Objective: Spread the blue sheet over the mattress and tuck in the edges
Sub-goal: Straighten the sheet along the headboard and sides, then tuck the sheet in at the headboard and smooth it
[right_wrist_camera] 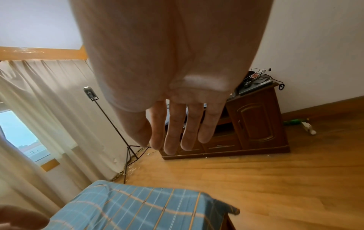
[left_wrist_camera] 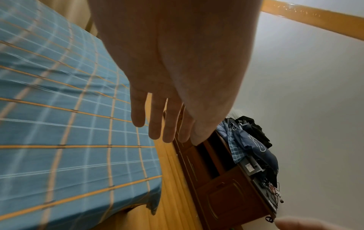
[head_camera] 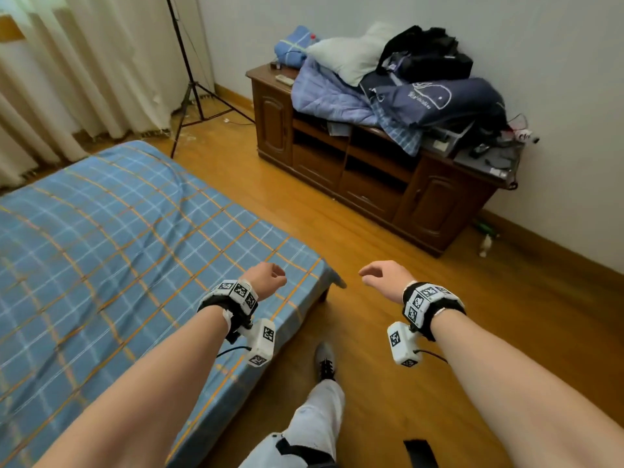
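Both hands free above the bed corner, blue sheet already spread on the mattress.

Blue sheet (head_camera: 111,231) fills left half of head view, covering the mattress; its near corner flap (head_camera: 337,282) hangs loose past the bed leg, mattress itself fully hidden. Left hand (head_camera: 265,278) hovers over the sheet near that corner, fingers (left_wrist_camera: 155,124) straight and relaxed, gripping nothing. Right hand (head_camera: 385,275) is over the floor (head_camera: 405,332) at centre right, fingers (right_wrist_camera: 189,133) extended, holding nothing. Cabinet (head_camera: 371,173) upper right: open shelves dark, contents unreadable; top piled with bedding (head_camera: 354,89). Tripod (head_camera: 192,86) cut off at the top edge.
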{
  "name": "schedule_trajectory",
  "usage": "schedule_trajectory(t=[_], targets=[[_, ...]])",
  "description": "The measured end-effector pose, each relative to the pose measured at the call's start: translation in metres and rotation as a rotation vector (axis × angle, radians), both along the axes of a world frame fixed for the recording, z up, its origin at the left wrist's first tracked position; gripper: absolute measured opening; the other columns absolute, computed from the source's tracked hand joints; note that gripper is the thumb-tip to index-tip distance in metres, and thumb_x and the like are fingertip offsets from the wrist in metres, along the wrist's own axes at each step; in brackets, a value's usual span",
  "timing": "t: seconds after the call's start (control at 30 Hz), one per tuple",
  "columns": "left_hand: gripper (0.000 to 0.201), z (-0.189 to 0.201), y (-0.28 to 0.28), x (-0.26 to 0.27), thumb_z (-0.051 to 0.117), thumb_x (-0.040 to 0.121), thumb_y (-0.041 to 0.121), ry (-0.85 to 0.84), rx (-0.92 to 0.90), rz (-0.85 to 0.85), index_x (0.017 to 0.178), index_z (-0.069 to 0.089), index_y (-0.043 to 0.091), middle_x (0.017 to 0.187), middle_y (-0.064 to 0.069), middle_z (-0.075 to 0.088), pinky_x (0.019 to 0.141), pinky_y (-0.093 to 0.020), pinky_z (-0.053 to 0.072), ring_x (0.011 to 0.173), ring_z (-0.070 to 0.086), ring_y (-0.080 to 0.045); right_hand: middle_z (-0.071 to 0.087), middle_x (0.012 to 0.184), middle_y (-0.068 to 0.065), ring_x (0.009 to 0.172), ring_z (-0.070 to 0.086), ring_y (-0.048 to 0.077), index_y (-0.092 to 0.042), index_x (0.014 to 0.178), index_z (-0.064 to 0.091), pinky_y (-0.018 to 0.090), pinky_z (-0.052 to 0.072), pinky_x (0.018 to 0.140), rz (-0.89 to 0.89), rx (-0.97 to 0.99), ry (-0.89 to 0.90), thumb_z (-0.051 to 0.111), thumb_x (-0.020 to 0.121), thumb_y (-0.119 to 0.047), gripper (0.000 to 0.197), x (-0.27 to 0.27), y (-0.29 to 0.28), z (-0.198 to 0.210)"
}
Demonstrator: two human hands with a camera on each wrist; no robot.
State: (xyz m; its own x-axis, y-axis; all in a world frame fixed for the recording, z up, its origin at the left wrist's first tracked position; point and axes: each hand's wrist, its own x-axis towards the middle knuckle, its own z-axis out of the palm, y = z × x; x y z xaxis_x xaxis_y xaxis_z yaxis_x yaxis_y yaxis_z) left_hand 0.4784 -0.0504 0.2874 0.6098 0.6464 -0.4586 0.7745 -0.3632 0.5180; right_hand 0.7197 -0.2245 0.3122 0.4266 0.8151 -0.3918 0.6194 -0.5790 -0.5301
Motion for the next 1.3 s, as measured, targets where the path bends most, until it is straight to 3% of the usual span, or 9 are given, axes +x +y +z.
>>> schedule_trajectory(t=[0.13, 0.33, 0.43, 0.53, 0.7, 0.83, 1.03, 1.17, 1.3], targets=[[0.037, -0.012, 0.095, 0.138, 0.054, 0.096, 0.031, -0.003, -0.04, -0.014, 0.126, 0.061, 0.011, 0.125, -0.007, 0.065, 0.097, -0.036, 0.05, 0.113, 0.062, -0.023, 0.066, 0.114, -0.009, 0.106, 0.059, 0.012, -0.031, 0.11, 0.07, 0.031, 0.048, 0.093, -0.007, -0.043, -0.059, 0.06, 0.091, -0.033, 0.021, 0.134, 0.085, 0.006], [0.036, 0.03, 0.229, 0.304, 0.056, 0.096, 0.022, 0.013, -0.062, 0.015, 0.126, 0.058, 0.001, 0.126, -0.015, 0.063, 0.094, -0.033, 0.047, 0.114, 0.06, -0.029, 0.066, 0.119, -0.008, 0.109, 0.061, 0.013, -0.03, 0.116, 0.067, 0.033, 0.05, 0.095, 0.065, -0.061, -0.086, 0.058, 0.091, -0.034, 0.026, 0.296, 0.238, 0.039], [0.038, 0.046, 0.303, 0.357, 0.055, 0.097, 0.023, -0.008, -0.042, 0.051, 0.129, 0.056, 0.002, 0.128, -0.014, 0.061, 0.092, -0.028, 0.044, 0.117, 0.058, -0.027, 0.066, 0.118, -0.01, 0.108, 0.061, 0.012, -0.032, 0.117, 0.066, 0.032, 0.051, 0.093, 0.147, -0.066, -0.058, 0.059, 0.089, -0.038, 0.029, 0.349, 0.33, 0.039], [0.037, 0.035, 0.388, 0.395, 0.057, 0.096, 0.03, -0.048, -0.025, 0.128, 0.127, 0.06, 0.011, 0.127, -0.01, 0.063, 0.096, -0.031, 0.046, 0.115, 0.06, -0.022, 0.066, 0.118, -0.009, 0.109, 0.061, 0.012, -0.032, 0.116, 0.066, 0.032, 0.051, 0.093, 0.255, -0.072, -0.042, 0.059, 0.089, -0.038, 0.029, 0.403, 0.433, 0.024], [0.036, 0.004, 0.517, 0.432, 0.058, 0.094, 0.033, -0.063, 0.003, 0.43, 0.124, 0.062, 0.014, 0.122, -0.008, 0.066, 0.093, -0.033, 0.049, 0.11, 0.062, -0.023, 0.068, 0.117, -0.005, 0.103, 0.064, 0.013, -0.027, 0.116, 0.068, 0.033, 0.053, 0.092, 0.492, -0.076, -0.046, 0.06, 0.09, -0.035, 0.028, 0.476, 0.624, -0.008], [0.035, -0.001, 0.579, 0.449, 0.06, 0.091, 0.037, -0.023, -0.013, 0.612, 0.121, 0.064, 0.019, 0.118, -0.004, 0.069, 0.093, -0.032, 0.05, 0.107, 0.064, -0.02, 0.066, 0.122, -0.002, 0.112, 0.062, 0.017, -0.021, 0.118, 0.068, 0.031, 0.048, 0.098, 0.706, -0.051, -0.063, 0.06, 0.092, -0.03, 0.029, 0.489, 0.772, -0.011], [0.035, 0.008, 0.667, 0.43, 0.064, 0.087, 0.039, 0.026, -0.067, 0.889, 0.117, 0.066, 0.021, 0.114, -0.001, 0.07, 0.093, -0.033, 0.051, 0.104, 0.064, -0.017, 0.069, 0.117, -0.001, 0.107, 0.063, 0.017, -0.024, 0.114, 0.069, 0.029, 0.05, 0.091, 0.984, -0.068, -0.011, 0.059, 0.092, -0.032, 0.026, 0.439, 0.938, -0.008], [0.036, -0.005, 0.769, 0.402, 0.061, 0.088, 0.043, 0.059, -0.046, 0.951, 0.117, 0.063, 0.023, 0.115, 0.003, 0.068, 0.092, -0.035, 0.051, 0.106, 0.063, -0.018, 0.068, 0.12, 0.001, 0.11, 0.062, 0.018, -0.022, 0.118, 0.067, 0.028, 0.048, 0.092, 1.135, -0.085, -0.058, 0.058, 0.094, -0.032, 0.028, 0.401, 1.055, -0.018], [0.038, -0.011, 0.897, 0.363, 0.06, 0.089, 0.041, 0.073, -0.063, 0.988, 0.121, 0.062, 0.02, 0.119, 0.0, 0.067, 0.094, -0.033, 0.05, 0.11, 0.062, -0.019, 0.068, 0.121, 0.0, 0.11, 0.063, 0.017, -0.023, 0.119, 0.067, 0.029, 0.049, 0.093, 1.147, -0.145, -0.108, 0.058, 0.093, -0.034, 0.03, 0.37, 1.191, -0.026]])
